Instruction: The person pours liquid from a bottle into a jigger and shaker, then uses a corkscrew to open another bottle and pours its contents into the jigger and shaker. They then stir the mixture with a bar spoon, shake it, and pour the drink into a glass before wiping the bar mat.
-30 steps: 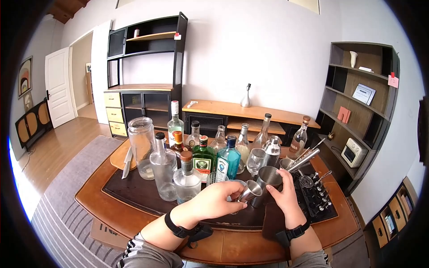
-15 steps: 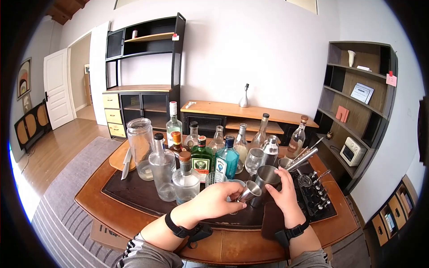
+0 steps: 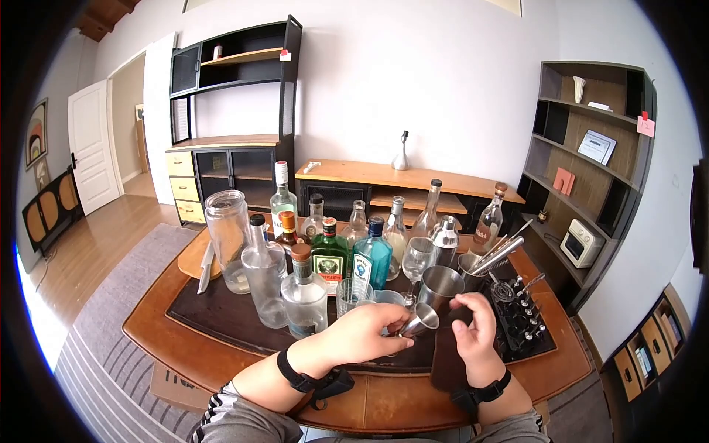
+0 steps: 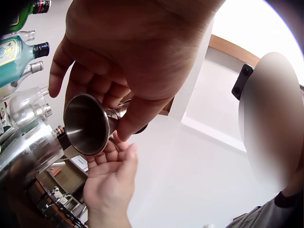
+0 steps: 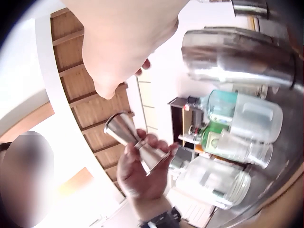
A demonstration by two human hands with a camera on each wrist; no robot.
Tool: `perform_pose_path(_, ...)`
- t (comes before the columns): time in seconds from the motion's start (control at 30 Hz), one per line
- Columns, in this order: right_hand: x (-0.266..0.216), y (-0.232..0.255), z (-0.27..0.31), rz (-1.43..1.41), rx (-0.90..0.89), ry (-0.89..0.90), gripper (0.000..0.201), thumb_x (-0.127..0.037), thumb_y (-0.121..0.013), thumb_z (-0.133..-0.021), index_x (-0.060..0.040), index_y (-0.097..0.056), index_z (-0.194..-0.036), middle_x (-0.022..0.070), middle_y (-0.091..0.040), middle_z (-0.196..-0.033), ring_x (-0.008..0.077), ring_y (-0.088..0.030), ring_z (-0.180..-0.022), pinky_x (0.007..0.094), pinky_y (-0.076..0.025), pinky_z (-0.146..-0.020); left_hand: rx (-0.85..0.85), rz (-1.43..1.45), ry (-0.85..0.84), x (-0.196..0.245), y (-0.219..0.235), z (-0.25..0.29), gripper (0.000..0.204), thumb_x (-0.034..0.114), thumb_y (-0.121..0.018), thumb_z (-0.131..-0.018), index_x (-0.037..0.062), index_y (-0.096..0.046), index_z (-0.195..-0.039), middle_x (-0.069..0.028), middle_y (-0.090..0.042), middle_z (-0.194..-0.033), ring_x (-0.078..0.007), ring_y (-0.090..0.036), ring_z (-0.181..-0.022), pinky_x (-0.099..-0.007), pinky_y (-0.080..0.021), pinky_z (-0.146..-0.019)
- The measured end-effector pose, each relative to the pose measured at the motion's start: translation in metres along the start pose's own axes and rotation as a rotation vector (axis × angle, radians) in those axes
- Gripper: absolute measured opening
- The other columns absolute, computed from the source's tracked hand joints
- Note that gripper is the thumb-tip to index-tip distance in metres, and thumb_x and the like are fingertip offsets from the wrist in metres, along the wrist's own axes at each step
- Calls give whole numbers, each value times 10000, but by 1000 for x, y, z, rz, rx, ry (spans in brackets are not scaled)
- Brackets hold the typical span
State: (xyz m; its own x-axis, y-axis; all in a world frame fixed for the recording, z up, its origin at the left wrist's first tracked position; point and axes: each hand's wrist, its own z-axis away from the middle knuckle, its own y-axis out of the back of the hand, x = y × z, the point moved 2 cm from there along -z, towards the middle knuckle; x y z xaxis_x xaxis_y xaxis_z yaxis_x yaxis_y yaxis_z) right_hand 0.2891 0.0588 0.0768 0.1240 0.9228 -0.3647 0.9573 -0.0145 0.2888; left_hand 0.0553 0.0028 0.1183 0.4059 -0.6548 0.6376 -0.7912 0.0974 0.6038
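My left hand (image 3: 358, 334) holds a double-ended metal jigger (image 3: 424, 319) by its narrow waist, thumb on one side and fingers on the other. In the left wrist view the wide mouth of the jigger (image 4: 87, 126) faces the camera. My right hand (image 3: 478, 336) hovers beside it with loosely bent fingers and nothing in them. Just beyond both hands stands a metal shaker tin (image 3: 442, 288), upright on the dark mat. Clear glass tumblers (image 3: 354, 294) stand behind my left hand, partly hidden by it.
Several bottles, among them a green one (image 3: 329, 255) and a blue one (image 3: 371, 258), crowd the middle. A large glass jar (image 3: 227, 244) and a knife (image 3: 206, 269) are at left. At right stand a tin of bar tools (image 3: 473, 267) and a black rack of pourers (image 3: 521, 317).
My right hand has come off the shaker tin's rim and drawn back toward me. My left hand has shifted slightly right with the jigger, and the head view has shifted a little.
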Motion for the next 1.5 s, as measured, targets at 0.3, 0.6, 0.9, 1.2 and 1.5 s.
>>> perform_pose_path(0.3,-31,-24,-1,-293,-337,-338,378,-86,-739,-839,-5,-557,-1160,40,-625,-987,95,-593,-889,268,-490,-787,-203,-5,6,-14,-28,-1,261,265,-704,-833,55,-633,-971,-122,-608,-789,-310,-610,-748,-400,-475,-670)
perform_pose_path(0.6,-4,-41,5,95,-545,-604,345,-158,-787,-805,-26,-594,-1059,48,-614,-875,74,-567,-765,233,-468,-667,102,-107,77,25,65,19,275,59,-701,-831,15,-671,-1101,-127,-697,-953,-207,-662,-911,-326,-509,-801)
perform_pose_path(0.9,11,-59,18,247,-671,-474,421,-278,-737,-812,-33,-586,-1119,167,-667,-993,340,-643,-959,410,-508,-820,955,107,88,7,144,78,202,-29,-613,-867,-6,-639,-1067,-27,-651,-953,-91,-585,-869,-231,-454,-810)
perform_pose_path(1.2,19,-65,28,265,-661,-435,425,-277,-725,-833,-61,-581,-1170,154,-659,-991,327,-641,-923,396,-513,-794,829,-236,184,-26,175,34,103,58,-651,-849,9,-657,-939,-12,-632,-836,-73,-569,-761,-233,-461,-685)
perform_pose_path(1.5,28,-71,35,163,-702,-512,442,-273,-699,-849,-73,-513,-1197,158,-660,-928,339,-648,-861,427,-507,-732,430,-993,713,-76,300,-97,342,223,-683,-791,33,-674,-1075,-181,-689,-1063,-323,-656,-998,-390,-510,-877)
